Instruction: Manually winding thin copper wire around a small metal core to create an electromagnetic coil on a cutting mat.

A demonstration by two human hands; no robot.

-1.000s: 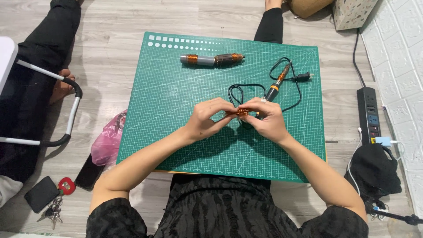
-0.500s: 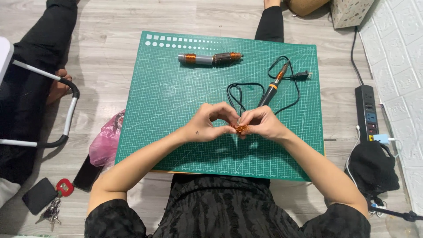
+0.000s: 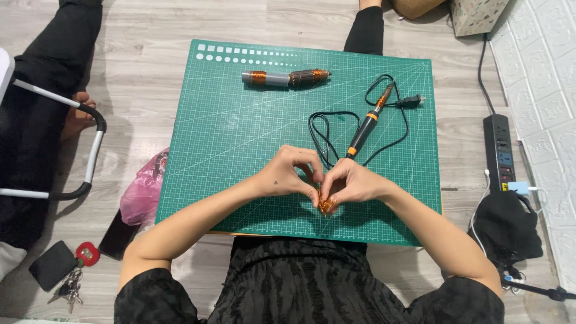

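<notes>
Two hands meet over the near edge of the green cutting mat (image 3: 240, 150): your left hand (image 3: 288, 174) and right hand (image 3: 354, 183) together pinch a small copper-coloured piece (image 3: 326, 206), fingertips close for fine control. Soldering iron (image 3: 364, 129) lies farther up the mat, clear of your fingers.

Even, soft light falls from above, bright enough to show the grid lines of the green cutting mat (image 3: 240, 150) sharply. A faint pale sheen sits on its middle. The hands cast a soft, short shadow toward the body. Focus holds throughout; straight edges bow slightly near the frame's corners.
</notes>
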